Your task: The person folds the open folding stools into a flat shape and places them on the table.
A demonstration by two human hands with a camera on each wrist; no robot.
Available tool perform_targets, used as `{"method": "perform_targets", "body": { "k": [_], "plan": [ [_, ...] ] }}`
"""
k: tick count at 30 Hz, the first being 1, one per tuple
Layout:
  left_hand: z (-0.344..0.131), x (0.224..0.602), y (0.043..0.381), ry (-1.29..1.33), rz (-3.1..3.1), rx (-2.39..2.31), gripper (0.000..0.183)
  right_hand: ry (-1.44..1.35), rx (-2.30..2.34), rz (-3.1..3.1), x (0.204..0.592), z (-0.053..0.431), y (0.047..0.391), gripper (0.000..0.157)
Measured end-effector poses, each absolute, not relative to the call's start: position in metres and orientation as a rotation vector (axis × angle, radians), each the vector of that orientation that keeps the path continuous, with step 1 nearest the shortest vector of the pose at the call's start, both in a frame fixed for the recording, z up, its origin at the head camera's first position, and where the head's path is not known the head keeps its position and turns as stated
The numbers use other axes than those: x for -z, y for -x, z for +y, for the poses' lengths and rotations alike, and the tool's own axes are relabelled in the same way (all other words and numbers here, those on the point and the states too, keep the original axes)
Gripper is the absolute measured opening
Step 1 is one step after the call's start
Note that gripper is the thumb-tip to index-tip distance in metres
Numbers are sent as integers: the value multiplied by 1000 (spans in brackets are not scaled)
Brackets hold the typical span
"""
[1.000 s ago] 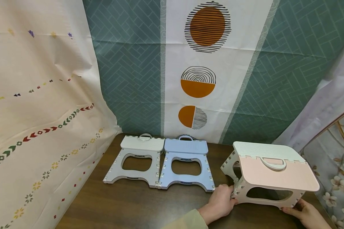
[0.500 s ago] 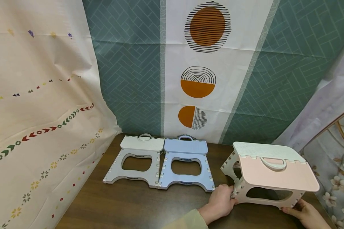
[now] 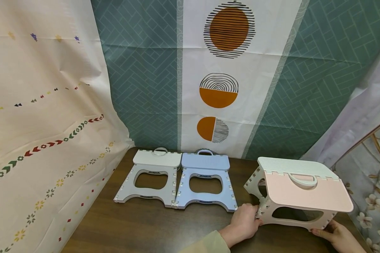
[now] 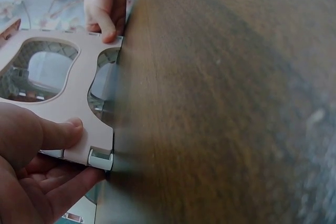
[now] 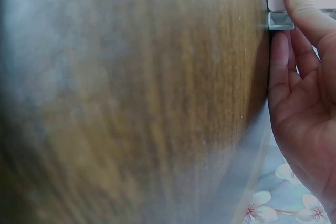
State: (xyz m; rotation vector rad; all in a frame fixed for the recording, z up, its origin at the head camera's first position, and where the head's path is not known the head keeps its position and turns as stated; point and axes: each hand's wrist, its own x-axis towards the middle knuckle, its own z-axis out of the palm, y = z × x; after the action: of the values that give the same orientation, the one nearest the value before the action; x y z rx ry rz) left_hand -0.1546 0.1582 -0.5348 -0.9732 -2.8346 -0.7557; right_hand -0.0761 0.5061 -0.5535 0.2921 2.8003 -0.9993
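An unfolded step stool (image 3: 307, 191), half pink and half pale mint on top with a loop handle in the middle, stands at the right of the table in the head view. My left hand (image 3: 245, 222) grips the foot of its near left leg. In the left wrist view the left thumb (image 4: 65, 132) lies on the pink leg panel, and the other fingers are behind its edge. The near right foot is pinched by my right hand (image 3: 336, 235). In the right wrist view that thumb presses the front of the corner while the right fingers (image 5: 281, 59) reach underneath.
A folded whitish stool (image 3: 153, 158) and a folded blue stool (image 3: 205, 162) lie side by side left of the pink one. Patterned cloth (image 3: 215, 70) hangs behind the dark wooden table (image 3: 139, 228). A floral cloth (image 3: 371, 200) borders its right side.
The pink and mint stool has shifted very slightly at its right end. Both hands keep their places on its near feet, and the folded stools have not moved.
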Motion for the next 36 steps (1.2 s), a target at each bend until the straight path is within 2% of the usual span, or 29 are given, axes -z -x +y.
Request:
{"method": "perform_targets", "body": {
  "k": [36],
  "plan": [
    [158, 534, 156, 1019, -2837, 768, 17, -303, 1065, 2724, 552, 505, 77, 69]
  ]
}}
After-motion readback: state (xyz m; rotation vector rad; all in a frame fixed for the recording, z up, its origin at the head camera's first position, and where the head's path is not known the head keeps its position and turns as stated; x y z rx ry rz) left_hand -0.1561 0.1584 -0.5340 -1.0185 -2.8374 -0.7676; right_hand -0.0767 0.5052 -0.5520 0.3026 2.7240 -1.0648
